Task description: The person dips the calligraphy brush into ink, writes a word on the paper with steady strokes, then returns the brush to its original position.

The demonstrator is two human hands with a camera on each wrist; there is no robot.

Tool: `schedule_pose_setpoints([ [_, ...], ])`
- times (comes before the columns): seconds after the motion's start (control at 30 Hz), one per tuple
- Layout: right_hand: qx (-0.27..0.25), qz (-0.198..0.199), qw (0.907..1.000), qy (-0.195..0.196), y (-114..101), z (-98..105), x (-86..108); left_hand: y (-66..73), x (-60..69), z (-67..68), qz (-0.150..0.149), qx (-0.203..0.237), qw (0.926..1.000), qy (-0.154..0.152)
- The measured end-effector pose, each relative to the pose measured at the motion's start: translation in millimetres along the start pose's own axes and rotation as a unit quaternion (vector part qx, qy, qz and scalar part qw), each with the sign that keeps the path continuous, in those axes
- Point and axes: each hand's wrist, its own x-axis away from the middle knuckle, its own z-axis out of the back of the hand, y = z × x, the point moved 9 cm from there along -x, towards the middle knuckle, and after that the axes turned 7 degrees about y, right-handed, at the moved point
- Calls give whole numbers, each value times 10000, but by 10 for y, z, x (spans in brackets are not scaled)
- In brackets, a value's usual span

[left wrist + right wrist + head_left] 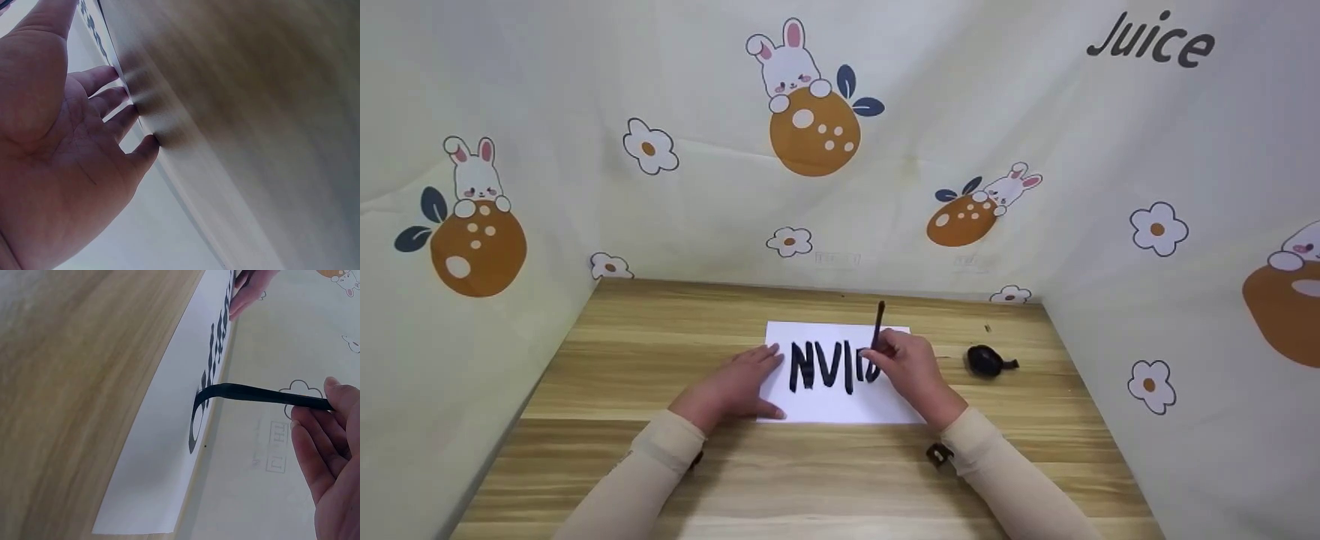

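Note:
A white sheet of paper lies on the wooden table, with thick black letters reading NVI and part of a D. My left hand rests on the sheet's left side, fingers extended and thumb apart; in the left wrist view the fingertips of this hand touch down on the surface. Between thumb and fingers, my right hand pinches a dark brush. Seen from the right wrist, the brush has its bristles bent against the paper at the curved black stroke, held by the right hand.
To the right of the sheet sits a round black container with a short piece sticking out. A tiny dark bit lies behind it. Printed cloth walls with rabbits, oranges and flowers stand around the table.

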Motion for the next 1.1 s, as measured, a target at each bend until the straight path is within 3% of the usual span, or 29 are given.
schedule_pose_setpoints([
  [0.4,-52,-14,10000,-59,-31,-53,3,3,0,-1,21,-7,10000,5],
  [1.1,-224,-82,9995,215,-56,-44,-33,-15,-15,-8,-20,-102,9999,13],
])
